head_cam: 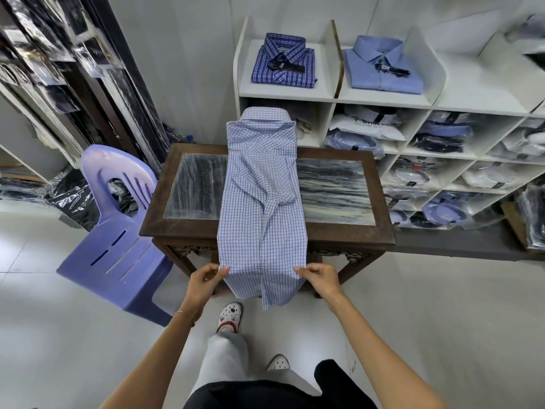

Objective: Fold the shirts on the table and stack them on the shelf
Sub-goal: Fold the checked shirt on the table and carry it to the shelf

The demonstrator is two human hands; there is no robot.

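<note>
Checked shirt (pixel 261 184) lay face down, lengthwise across the table (pixel 339 231), centre of frame. Collar end overhung the far edge toward the shelf (pixel 333 97); hem end hung off the near edge toward me. Sides were already folded in, one sleeve lying down the middle of the back.

My left hand (pixel 203 280) pinched the hem's left corner, thumb and fingers curled on the cloth. My right hand (pixel 320 277) pinched the right corner the same way. Hands were apart, a shirt-width between them, both below the table's near edge, lower centre of frame.

Shelf stood behind the table, upper right. On its top level: a dark blue plaid shirt (pixel 283 62) folded in the left bay, a light blue shirt (pixel 383 66) folded in the next bay to the right. Lower cubbies held bagged shirts (pixel 442 137).

Purple plastic chair (pixel 118 228) stood left of the table, touching or just beside its corner; couldn't tell which. More bagged dark clothing (pixel 73 196) was stacked behind the chair, left edge of frame.

My white clogs (pixel 230 317) showed on the floor tiles, bottom centre.
</note>
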